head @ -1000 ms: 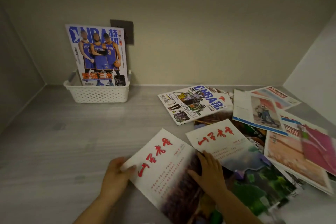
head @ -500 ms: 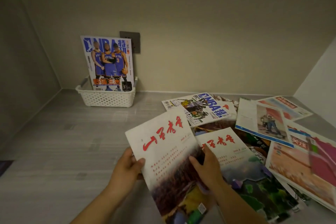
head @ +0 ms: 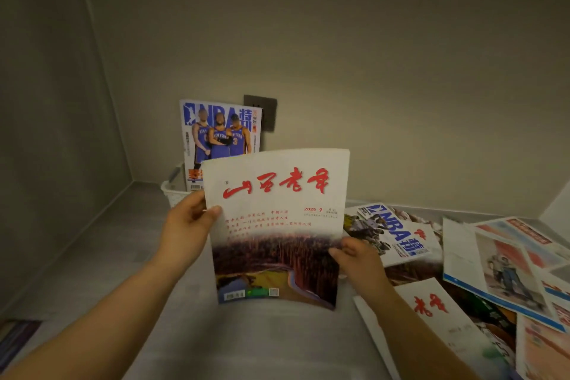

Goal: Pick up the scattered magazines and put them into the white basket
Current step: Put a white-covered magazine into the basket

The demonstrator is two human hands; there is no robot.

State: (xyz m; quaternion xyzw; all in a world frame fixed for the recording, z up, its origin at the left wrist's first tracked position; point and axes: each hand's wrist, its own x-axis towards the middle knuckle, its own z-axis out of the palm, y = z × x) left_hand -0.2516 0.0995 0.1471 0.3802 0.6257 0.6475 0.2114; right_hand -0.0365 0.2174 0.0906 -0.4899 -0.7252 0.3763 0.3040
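On the grey worktop [head: 92,256], both hands, left [head: 188,225] and right [head: 357,259], grip a magazine [head: 277,225] upright by its side edges, likely to slot it into the basket [head: 172,191] behind.

A white magazine [head: 277,219] with red brush lettering was held upright above the grey surface [head: 92,256], cover facing the camera. The left hand [head: 188,225] gripped its left edge, thumb on the cover; the right hand [head: 357,262] pinched its right edge lower down. Behind it, at the back wall, the white basket [head: 174,193] showed only its left end, with an NBA magazine [head: 220,133] standing in it. A wall plate [head: 262,111] sat just behind that. Loose magazines [head: 462,271] lay overlapping toward the right edge.
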